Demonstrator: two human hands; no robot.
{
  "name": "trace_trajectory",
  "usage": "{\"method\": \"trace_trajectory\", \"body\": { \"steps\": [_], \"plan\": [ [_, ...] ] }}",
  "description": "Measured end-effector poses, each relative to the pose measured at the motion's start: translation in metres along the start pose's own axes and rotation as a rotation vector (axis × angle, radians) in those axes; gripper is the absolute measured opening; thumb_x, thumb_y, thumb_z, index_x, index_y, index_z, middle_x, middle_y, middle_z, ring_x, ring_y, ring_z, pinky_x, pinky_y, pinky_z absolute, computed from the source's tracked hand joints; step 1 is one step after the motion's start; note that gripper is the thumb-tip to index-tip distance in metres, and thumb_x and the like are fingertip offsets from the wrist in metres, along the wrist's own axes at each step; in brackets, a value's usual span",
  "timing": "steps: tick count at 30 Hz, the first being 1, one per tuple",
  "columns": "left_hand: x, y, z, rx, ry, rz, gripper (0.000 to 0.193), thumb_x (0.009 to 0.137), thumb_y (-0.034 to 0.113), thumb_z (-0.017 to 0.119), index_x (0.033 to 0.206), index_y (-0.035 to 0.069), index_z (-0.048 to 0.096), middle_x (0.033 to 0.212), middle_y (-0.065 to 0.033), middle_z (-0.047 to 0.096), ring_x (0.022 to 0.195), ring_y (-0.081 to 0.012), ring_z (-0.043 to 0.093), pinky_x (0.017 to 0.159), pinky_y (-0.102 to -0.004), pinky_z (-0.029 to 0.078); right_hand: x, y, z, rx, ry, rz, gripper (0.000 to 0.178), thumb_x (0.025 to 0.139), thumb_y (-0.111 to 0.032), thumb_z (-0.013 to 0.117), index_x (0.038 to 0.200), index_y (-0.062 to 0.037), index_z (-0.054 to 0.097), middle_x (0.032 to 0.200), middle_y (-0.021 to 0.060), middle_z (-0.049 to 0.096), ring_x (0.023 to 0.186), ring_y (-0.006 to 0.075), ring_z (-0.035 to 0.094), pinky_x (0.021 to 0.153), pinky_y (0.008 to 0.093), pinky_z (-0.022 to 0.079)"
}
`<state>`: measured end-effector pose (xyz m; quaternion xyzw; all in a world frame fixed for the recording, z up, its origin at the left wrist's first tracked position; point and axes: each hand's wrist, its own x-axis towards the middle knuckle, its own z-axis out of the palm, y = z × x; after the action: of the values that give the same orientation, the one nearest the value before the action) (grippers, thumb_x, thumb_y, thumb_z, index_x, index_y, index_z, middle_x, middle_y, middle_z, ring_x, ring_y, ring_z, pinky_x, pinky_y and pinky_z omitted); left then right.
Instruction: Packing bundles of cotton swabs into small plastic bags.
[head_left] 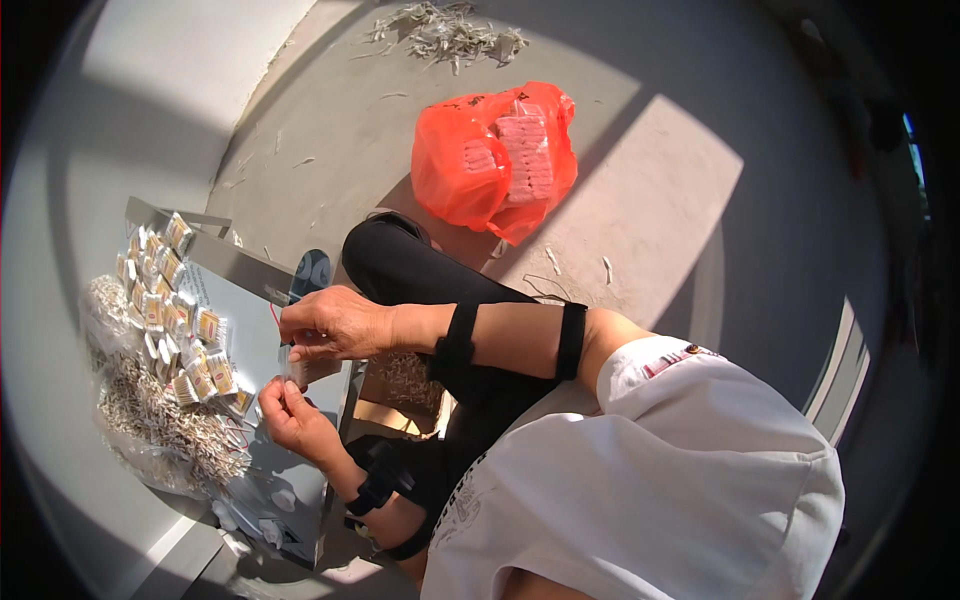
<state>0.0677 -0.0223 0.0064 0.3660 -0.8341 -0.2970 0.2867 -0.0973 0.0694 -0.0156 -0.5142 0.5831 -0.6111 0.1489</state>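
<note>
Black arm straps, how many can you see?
4: on the right arm, a forearm strap and one near the elbow; on the left arm, a wrist strap and one farther up. Others may be hidden.

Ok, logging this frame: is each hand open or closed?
Left hand: closed, seemingly pinching clear plastic.
Right hand: closed, apparently on the same plastic.

Holds the right forearm [412, 328] out leftward across the view, curling the fingers of the right hand [335, 322] toward its thumb. Angles the left forearm [344, 476] up beneath, pinching thumb and fingers of the left hand [300, 422] nearby.
</note>
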Motion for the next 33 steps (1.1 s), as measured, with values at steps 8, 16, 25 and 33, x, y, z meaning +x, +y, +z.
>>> {"method": "trace_trajectory", "body": {
  "steps": [8,16,25,33],
  "plan": [
    [0.009,0.032,0.013,-0.572,-0.041,-0.212,0.012,0.095,0.01,0.055,0.094,-0.002,0.056,0.08,-0.006,0.06,0.061,-0.0105,0.052,0.051,-0.0217,0.041,-0.001,-0.009,-0.037,0.238,-0.167,0.271,0.027,0.078,-0.021,0.075,0.089,0.0013,0.064,0.073,0.0128,0.063,0.068,0.0236,0.061,0.063,0.0349,0.046],
    [0.008,0.059,0.035,-0.668,-0.243,-0.21,0.027,0.096,0.019,0.059,0.113,-0.002,0.055,0.094,-0.0085,0.062,0.073,-0.0113,0.054,0.058,-0.0221,0.043,-0.014,0.0,-0.078,0.761,0.154,0.729,0.02,0.087,-0.013,0.067,0.096,0.0046,0.063,0.081,0.0013,0.063,0.075,0.0074,0.055,0.068,0.0267,0.046],
    [0.01,0.08,0.056,-0.573,-0.478,-0.136,0.033,0.092,0.013,0.064,0.119,-0.005,0.055,0.099,-0.0117,0.064,0.081,-0.0128,0.06,0.064,-0.021,0.047,-0.049,0.018,-0.114,0.692,0.694,0.548,0.019,0.093,-0.007,0.058,0.111,0.0009,0.058,0.094,0.0011,0.063,0.086,0.0065,0.056,0.078,0.0236,0.046],
    [0.016,0.061,0.086,-0.421,-0.485,-0.258,0.018,0.092,0.009,0.063,0.106,-0.003,0.063,0.09,-0.0086,0.068,0.071,-0.0097,0.061,0.059,-0.0191,0.048,-0.209,0.203,-0.238,-0.203,1.389,1.087,0.019,0.082,-0.009,0.065,0.096,0.0029,0.06,0.085,0.0122,0.065,0.076,0.0197,0.063,0.069,0.0334,0.05]
  ]
}}
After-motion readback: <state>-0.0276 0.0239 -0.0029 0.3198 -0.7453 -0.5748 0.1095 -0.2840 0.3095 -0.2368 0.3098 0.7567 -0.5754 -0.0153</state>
